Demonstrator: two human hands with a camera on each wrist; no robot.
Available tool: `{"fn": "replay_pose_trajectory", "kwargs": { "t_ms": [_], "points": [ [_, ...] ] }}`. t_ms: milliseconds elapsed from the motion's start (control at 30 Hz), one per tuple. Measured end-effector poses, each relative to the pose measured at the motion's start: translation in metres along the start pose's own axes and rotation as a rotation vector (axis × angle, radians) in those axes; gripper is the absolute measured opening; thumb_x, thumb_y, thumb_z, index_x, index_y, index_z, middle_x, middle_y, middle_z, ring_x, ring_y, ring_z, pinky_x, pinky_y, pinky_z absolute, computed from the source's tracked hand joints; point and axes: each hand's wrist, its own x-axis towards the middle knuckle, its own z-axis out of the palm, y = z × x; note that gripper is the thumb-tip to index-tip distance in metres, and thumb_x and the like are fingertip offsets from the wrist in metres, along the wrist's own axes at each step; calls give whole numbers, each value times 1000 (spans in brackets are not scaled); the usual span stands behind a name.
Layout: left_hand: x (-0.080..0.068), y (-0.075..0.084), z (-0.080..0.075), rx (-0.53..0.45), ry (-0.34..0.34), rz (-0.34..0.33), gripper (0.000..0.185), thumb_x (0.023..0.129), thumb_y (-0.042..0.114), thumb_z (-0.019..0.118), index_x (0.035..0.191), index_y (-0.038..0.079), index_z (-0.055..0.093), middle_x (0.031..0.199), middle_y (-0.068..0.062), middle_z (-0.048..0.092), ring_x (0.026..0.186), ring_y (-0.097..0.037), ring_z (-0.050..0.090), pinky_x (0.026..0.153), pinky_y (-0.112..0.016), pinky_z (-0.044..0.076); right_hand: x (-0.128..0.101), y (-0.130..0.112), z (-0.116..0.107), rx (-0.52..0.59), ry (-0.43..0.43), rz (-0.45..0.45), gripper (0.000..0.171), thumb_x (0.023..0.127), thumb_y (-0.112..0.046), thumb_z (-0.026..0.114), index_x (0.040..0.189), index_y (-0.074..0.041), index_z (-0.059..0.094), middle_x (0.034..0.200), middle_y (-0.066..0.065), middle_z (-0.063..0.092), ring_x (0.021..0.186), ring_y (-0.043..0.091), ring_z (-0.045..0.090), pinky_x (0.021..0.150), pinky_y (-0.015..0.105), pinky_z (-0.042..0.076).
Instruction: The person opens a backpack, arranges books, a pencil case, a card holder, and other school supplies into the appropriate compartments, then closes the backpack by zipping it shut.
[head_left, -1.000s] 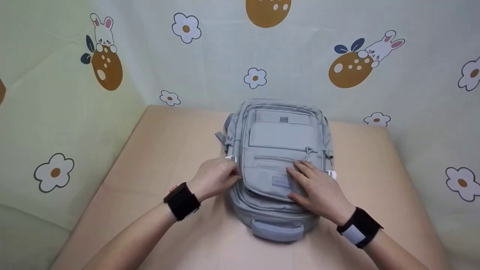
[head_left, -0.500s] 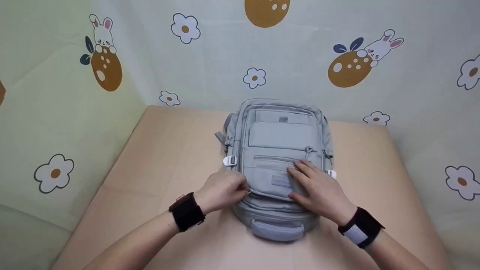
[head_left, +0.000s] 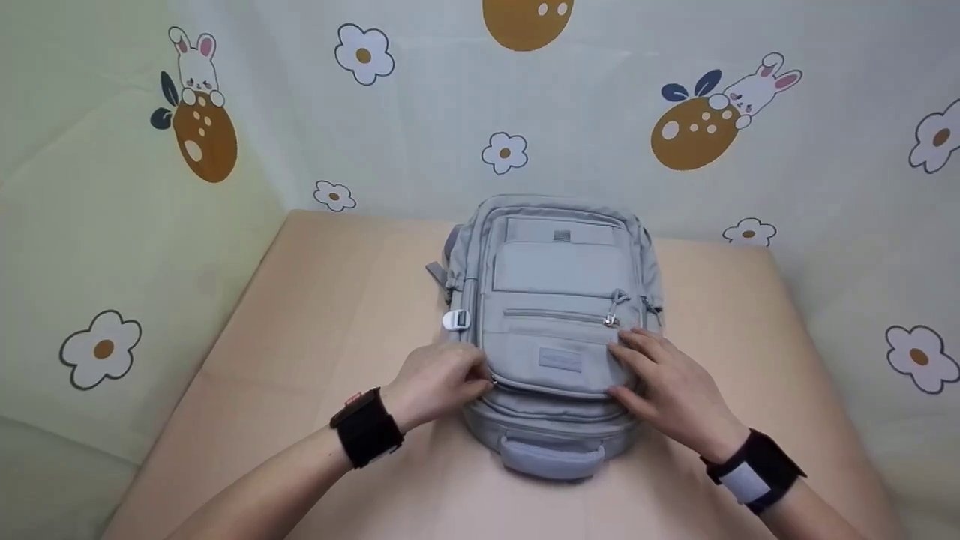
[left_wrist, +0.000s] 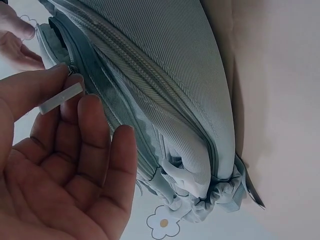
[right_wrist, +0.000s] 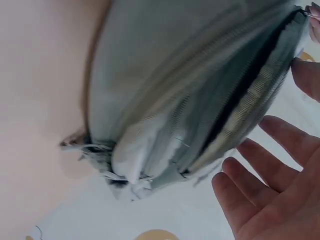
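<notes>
A grey backpack lies on its back, its carry handle toward the near side. At the lower left corner of its front pocket, my left hand pinches a zipper pull between thumb and fingertips. The left wrist view shows the pull's pale tab sticking out from the grip. My right hand is at the pocket's lower right edge, fingers extended and thumb apart. In the right wrist view the front pocket gapes along its unzipped side, with the fingertips right at its outer edge.
The backpack rests on a tan table surface. Behind and beside it hangs a pale curtain printed with rabbits and flowers. A white strap buckle sits at the bag's left side, and a metal zipper pull lies on the front.
My left hand has moved down the pocket's left edge to its lower corner with the zipper pull. My right hand has shifted right, from the pocket's face to its edge.
</notes>
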Motion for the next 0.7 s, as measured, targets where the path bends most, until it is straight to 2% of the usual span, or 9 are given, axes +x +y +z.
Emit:
{"fn": "replay_pose_trajectory", "kwargs": {
  "t_ms": [367, 600, 700],
  "points": [
    [1, 9, 3, -22, 0, -15, 6, 85, 19, 75, 79, 20, 72, 75, 13, 61, 68, -6, 55, 55, -27, 44, 0, 1, 7, 27, -35, 52, 60, 84, -35, 84, 134, -7, 66, 142, 16, 55, 131, 35, 52, 100, 52, 49],
    [13, 31, 19, 88, 37, 113, 12, 85, 20, 75, 73, 19, 72, 67, 12, 63, 59, -6, 54, 52, -25, 43, 0, 0, 8, 32, -41, 49, 59, 85, -35, 83, 134, -6, 65, 142, 16, 55, 130, 35, 53, 101, 52, 49],
    [19, 42, 26, 140, 38, 149, 15, 86, 20, 74, 71, 19, 70, 63, 12, 59, 55, -6, 51, 52, -25, 43, 0, 0, 9, 31, -30, 43, 60, 84, -34, 84, 134, -7, 66, 141, 16, 55, 129, 35, 54, 100, 51, 49]
  ]
}}
